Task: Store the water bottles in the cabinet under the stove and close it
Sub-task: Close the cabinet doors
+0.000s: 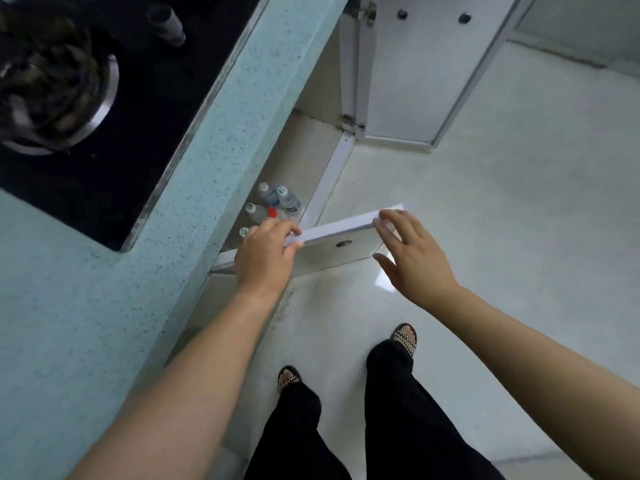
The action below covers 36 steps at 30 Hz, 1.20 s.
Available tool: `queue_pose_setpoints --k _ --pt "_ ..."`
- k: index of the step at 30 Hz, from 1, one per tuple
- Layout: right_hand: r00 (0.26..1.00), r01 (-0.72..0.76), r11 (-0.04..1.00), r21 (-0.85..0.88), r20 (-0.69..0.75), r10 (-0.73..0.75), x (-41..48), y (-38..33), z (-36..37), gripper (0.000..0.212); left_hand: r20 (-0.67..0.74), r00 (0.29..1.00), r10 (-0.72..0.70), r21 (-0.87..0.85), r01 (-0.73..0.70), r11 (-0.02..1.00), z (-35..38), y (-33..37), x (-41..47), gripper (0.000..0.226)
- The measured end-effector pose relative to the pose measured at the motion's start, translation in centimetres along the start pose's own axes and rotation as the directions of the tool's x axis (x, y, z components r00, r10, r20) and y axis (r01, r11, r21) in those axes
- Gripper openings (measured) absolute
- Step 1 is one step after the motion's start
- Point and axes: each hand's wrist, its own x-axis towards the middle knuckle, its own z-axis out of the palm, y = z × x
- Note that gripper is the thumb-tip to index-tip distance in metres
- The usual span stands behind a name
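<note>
Several clear water bottles [277, 202] with white, green and red caps stand on the floor of the open cabinet [304, 157] under the stove [86, 109]. The near cabinet door [346, 226] swings out over the floor, seen from above along its top edge. My left hand [265, 258] grips that top edge near the hinge side, fingers curled over it. My right hand [412, 258] rests with spread fingers against the door's outer end, thumb apart. The far door [415, 71] stands wide open.
A speckled teal countertop [214, 140] overhangs the cabinet, with a black gas hob and burner set in it. My legs in black trousers and sandals [403, 339] stand on the white tiled floor [502, 237] just behind the near door.
</note>
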Motion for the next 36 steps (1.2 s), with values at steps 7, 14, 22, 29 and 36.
queue_pose_setpoints --k 7,14,22,29,36 --pt "0.977 0.122 0.982 0.147 0.159 -0.145 6.0 3.3 -0.8 0.060 -0.141 0.975 -0.174 -0.020 0.173 0.985 1.2 1.0 2.9 0.033" --pt "0.919 0.226 0.967 0.115 0.304 -0.251 13.0 2.4 -0.4 0.067 -0.111 0.989 -0.099 0.116 0.112 0.987 2.6 1.2 1.8 0.055" --pt "0.912 0.232 0.964 0.128 0.316 -0.261 15.2 2.1 -1.0 0.063 -0.086 0.991 -0.105 0.106 0.114 0.988 1.9 0.1 3.1 0.051" --pt "0.880 0.314 0.949 0.022 0.369 -0.300 12.3 2.5 -0.9 0.063 -0.053 0.978 -0.202 0.100 0.207 0.973 2.7 1.6 2.1 0.059" --pt "0.792 0.461 0.887 -0.013 0.459 -0.404 17.8 2.9 -0.6 0.072 -0.015 0.936 -0.353 0.085 0.353 0.932 3.7 2.6 3.2 0.071"
